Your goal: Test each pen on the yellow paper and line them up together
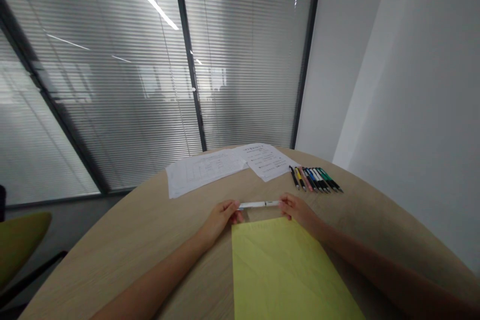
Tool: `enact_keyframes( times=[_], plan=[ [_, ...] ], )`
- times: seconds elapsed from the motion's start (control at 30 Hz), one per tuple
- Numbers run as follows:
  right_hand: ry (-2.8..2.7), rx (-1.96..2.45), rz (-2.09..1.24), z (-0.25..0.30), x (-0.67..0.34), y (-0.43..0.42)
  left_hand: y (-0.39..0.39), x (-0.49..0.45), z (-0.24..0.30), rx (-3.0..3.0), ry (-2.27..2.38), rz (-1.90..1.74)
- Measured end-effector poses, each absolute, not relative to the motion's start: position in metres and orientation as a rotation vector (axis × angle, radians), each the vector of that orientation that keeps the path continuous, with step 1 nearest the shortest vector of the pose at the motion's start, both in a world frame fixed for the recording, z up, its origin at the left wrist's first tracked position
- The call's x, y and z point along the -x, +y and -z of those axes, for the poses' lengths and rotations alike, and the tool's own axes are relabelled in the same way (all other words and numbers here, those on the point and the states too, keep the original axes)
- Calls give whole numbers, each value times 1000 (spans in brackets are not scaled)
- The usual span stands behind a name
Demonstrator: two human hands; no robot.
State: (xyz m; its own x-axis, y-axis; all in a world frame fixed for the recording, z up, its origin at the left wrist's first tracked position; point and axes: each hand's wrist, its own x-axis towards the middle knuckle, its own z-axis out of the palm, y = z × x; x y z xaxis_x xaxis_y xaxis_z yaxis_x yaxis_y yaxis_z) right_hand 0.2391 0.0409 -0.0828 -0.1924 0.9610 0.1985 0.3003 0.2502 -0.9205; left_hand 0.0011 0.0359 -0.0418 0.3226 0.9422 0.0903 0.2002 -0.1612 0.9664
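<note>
A white pen [258, 204] lies level across the round table, held up between the person's two hands. It is a slim pen with a small dark band near the middle. The left hand [221, 216] pinches one end between its curled fingers and thumb, and the right hand [298, 210] closes narrowly on the other end, so both grips are small and tight around the barrel. Directly below the hands, a yellow sheet [277, 272] lies flat on the table with its top edge just under the pen, and the right hand's heel sits close to that edge. Farther across the table [150, 240], a neat row of colored pens [315, 179] lies side by side, pointing toward the person, well to the right of the white pen. Just left of that row are two overlapping sets of printed papers [204, 172] [266, 161], lying near the table's far edge. Behind the table stand glass panels with gray slatted blinds [112, 110], and a plain white wall [412, 110] runs along the right. A green chair seat [18, 245] shows at the lower left, beyond the table.
</note>
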Motion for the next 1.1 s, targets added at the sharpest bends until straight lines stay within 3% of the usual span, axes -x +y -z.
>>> enact_keyframes(
  times=[1.1],
  plan=[
    [-1659, 1181, -967, 77, -237, 37, 31, -2, 35, -1584, 1070, -985]
  ],
)
